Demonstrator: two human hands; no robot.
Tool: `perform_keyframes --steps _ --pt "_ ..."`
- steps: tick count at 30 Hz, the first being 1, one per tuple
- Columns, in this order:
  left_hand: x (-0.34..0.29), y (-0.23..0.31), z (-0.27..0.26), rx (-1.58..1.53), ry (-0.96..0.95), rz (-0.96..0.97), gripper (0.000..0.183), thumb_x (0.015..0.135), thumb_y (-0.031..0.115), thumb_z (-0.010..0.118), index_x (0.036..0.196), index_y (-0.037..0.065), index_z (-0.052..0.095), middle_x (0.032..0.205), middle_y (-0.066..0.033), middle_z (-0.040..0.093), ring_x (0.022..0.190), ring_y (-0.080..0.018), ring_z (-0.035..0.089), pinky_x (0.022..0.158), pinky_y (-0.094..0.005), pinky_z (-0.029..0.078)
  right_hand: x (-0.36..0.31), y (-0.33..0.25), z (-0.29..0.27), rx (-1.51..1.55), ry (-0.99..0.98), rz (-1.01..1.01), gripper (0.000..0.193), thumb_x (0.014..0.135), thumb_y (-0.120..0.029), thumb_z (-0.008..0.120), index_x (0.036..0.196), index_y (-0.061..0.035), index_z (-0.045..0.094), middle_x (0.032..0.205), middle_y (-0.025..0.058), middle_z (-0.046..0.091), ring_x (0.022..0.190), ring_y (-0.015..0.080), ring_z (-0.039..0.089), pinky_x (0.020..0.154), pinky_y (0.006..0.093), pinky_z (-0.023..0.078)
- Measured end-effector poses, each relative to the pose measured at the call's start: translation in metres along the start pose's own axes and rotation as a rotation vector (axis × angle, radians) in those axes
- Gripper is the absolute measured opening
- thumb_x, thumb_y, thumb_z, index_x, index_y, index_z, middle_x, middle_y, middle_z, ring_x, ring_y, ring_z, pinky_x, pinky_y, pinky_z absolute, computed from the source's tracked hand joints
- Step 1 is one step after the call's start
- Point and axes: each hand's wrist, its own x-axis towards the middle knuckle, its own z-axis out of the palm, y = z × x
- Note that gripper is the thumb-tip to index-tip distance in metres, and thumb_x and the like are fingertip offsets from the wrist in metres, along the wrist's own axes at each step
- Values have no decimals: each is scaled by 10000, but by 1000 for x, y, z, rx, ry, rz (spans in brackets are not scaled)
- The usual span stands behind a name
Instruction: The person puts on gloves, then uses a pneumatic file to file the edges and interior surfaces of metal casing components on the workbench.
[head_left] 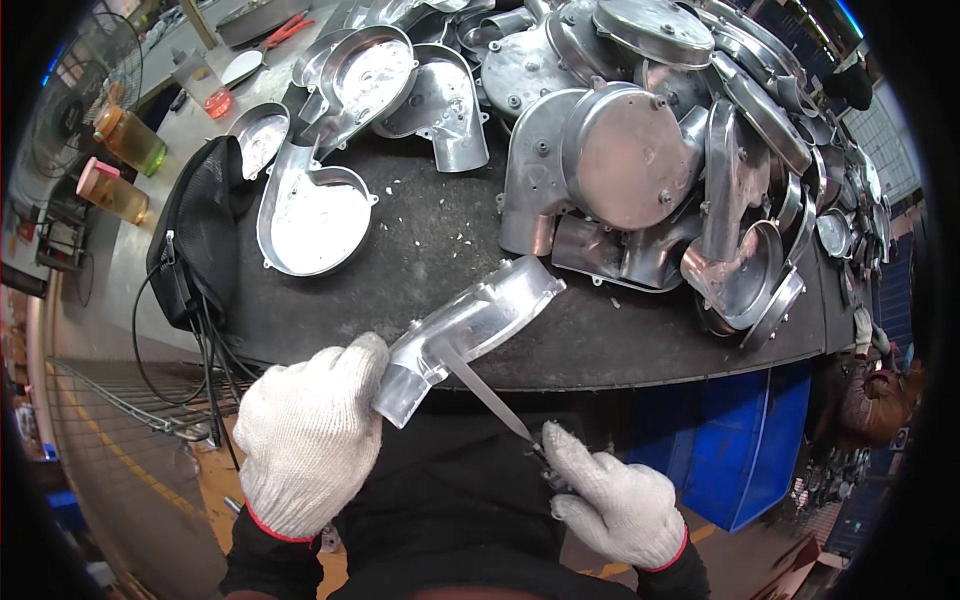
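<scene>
Clamping the metal housing by its spout, the left hand steadies it while the right hand grips a blade against it.

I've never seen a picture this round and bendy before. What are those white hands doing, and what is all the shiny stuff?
The picture comes from a camera worn on a person's head, looking down, and its wide lens bends the edges. The hands are the person's own, in white knit gloves. The left hand holds a shiny metal housing by its spout end. The right hand holds a thin blade tool whose tip touches that housing. On the dark worktable lies a big pile of similar metal housings, with a black bag to the left.
</scene>
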Motion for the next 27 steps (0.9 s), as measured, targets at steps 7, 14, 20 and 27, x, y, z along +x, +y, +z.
perform_keyframes --steps 7,14,20,27 --pt "-8 -1 5 -46 -5 -25 402 717 86 769 1106 104 669 842 -78 683 754 -285 699 670 -403 532 9 16 8 782 -309 50 739 909 -88 640 1597 -85 371 890 95 707 696 174 707 678 305 592" --pt "-12 6 6 -71 34 -155 263 737 76 809 991 70 741 973 -106 766 889 -309 744 785 -371 578 20 19 23 1172 -730 281 688 1052 -195 440 1672 -280 153 854 9 585 659 71 528 625 232 518" --pt "-12 8 10 -72 76 -176 272 735 83 817 997 77 743 980 -101 768 889 -311 744 787 -374 577 12 15 26 1197 -711 184 701 1048 -204 448 1676 -257 141 827 14 567 676 96 520 667 263 501" --pt "-14 10 7 -43 49 -172 300 725 67 816 1015 81 740 1001 -100 766 895 -309 740 799 -377 573 2 11 39 1262 -642 107 767 941 21 430 1662 -101 198 1266 58 577 850 113 548 751 255 503"
